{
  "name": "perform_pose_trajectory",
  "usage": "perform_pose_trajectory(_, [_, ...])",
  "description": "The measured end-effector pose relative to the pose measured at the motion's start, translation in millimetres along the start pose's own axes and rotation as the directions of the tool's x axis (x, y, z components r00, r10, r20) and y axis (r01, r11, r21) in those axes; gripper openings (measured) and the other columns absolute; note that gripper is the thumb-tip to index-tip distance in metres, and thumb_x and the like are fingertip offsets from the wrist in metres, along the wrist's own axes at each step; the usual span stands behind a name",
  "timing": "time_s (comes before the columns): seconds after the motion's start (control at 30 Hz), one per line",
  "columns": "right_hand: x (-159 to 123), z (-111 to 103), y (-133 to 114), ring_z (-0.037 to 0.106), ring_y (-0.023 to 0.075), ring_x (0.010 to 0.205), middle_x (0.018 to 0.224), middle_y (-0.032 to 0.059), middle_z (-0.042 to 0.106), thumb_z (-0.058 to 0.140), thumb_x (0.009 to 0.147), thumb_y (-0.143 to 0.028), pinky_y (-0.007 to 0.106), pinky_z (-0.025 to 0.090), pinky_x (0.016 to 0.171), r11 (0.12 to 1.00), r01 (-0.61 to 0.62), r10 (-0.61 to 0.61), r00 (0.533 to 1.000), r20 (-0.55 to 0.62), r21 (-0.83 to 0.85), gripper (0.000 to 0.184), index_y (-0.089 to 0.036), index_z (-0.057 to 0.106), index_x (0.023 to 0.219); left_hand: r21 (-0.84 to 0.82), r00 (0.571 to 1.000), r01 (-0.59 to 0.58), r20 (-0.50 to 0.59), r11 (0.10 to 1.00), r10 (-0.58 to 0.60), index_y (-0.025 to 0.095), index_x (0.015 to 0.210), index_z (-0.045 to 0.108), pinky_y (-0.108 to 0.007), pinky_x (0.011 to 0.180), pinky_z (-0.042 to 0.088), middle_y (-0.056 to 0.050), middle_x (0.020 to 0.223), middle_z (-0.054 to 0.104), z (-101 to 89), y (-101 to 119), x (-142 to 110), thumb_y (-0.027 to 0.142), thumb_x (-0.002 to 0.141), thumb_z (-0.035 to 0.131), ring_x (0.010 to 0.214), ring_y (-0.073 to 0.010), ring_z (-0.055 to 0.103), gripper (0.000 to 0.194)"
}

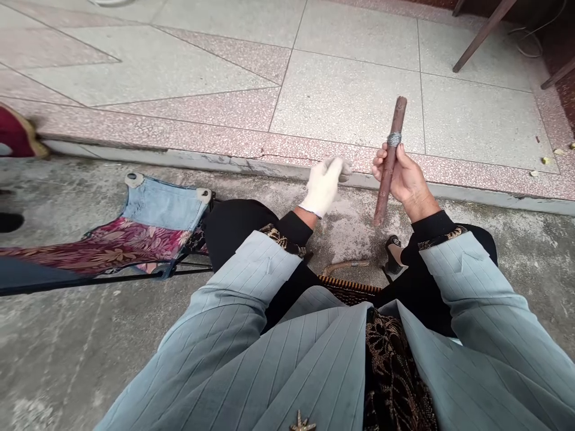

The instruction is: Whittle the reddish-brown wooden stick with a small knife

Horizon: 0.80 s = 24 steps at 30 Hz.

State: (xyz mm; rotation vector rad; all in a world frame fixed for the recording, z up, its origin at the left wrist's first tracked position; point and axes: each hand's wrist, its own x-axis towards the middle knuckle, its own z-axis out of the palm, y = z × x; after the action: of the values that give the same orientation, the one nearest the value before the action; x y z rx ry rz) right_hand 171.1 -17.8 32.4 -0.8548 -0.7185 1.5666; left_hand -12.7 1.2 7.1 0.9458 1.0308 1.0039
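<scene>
A reddish-brown wooden stick [385, 185] stands tilted in my right hand [408, 176], my fingers and thumb closed round its middle. Several turns of grey wire [394, 139] are wound round the stick just above my thumb. To its left, apart from the stick, is my left hand [326, 182] in a white glove. Its fingers are curled in towards the stick and pressed together; whatever they may hold is too small or hidden to make out.
A raised terrazzo step [345, 114] lies ahead, above rough concrete ground [126, 347]. At left stands a folding lounger [153, 209] with denim and flowered cloth. A curved wooden piece [344, 265] and a shoe [395, 254] are below my hands. Wooden legs [483, 36] stand at upper right.
</scene>
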Motion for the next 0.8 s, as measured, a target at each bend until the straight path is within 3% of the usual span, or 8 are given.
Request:
perform_pose_trajectory(0.1, [-0.1,-6.4,-5.8,0.059,0.0093,0.072,0.078,-0.0021,0.058,0.056,0.095,-0.054,0.020,0.059,0.064,1.000,-0.025,0.024,0.999,-0.039,-0.007,0.030,-0.023,0.056,0.093,-0.158,1.000,-0.006,-0.020,0.987,0.003,0.017,0.068,0.052,-0.024,0.066,0.054,-0.006,0.079,0.066,-8.2,-4.2,12.2,0.043,0.093,0.054,0.077,-0.0144,0.068,0.036])
perform_pose_trajectory(0.23, [-0.8,-9.9,-10.5,0.058,0.0088,0.069,0.079,-0.0013,0.058,0.054,0.096,-0.055,0.018,0.057,0.059,0.999,-0.033,0.032,0.998,-0.054,-0.026,0.032,-0.023,0.057,0.094,-0.294,0.989,0.145,0.044,0.945,-0.138,0.018,0.072,0.051,-0.025,0.056,0.055,-0.004,0.070,0.063,-14.1,-7.7,17.4,0.058,0.091,0.054,0.065,-0.0143,0.069,0.044])
perform_pose_trajectory(0.33, [-0.4,-12.4,-12.6,0.059,0.0096,0.071,0.080,-0.0011,0.058,0.055,0.095,-0.056,0.019,0.057,0.058,0.998,-0.003,-0.001,0.998,-0.060,-0.059,0.033,-0.023,0.057,0.095,-0.332,0.983,0.180,0.081,0.926,-0.162,0.018,0.073,0.050,-0.024,0.053,0.055,-0.002,0.071,0.062,-13.9,-3.6,13.0,0.063,0.092,0.052,0.061,-0.0129,0.068,0.049])
perform_pose_trajectory(0.63, [6.0,-22.2,-15.2,0.056,0.0085,0.067,0.077,-0.0024,0.055,0.059,0.092,-0.058,0.020,0.055,0.056,0.996,0.057,-0.061,0.996,-0.060,-0.064,0.034,-0.024,0.057,0.094,-0.327,0.986,0.119,0.146,0.937,-0.075,0.019,0.081,0.050,-0.024,0.055,0.057,-0.003,0.084,0.063,-7.5,10.6,-0.7,0.061,0.096,0.048,0.069,-0.0131,0.071,0.045])
perform_pose_trajectory(0.8, [3.5,-20.5,-24.8,0.056,0.0088,0.067,0.081,-0.0014,0.058,0.062,0.090,-0.056,0.020,0.053,0.054,0.986,0.132,-0.140,0.988,-0.070,-0.103,0.034,-0.023,0.060,0.094,-0.166,0.984,0.102,0.164,0.981,-0.075,0.018,0.080,0.048,-0.016,0.039,0.042,0.000,0.076,0.062,-15.0,4.9,7.7,0.055,0.093,0.055,0.053,-0.0082,0.066,0.040])
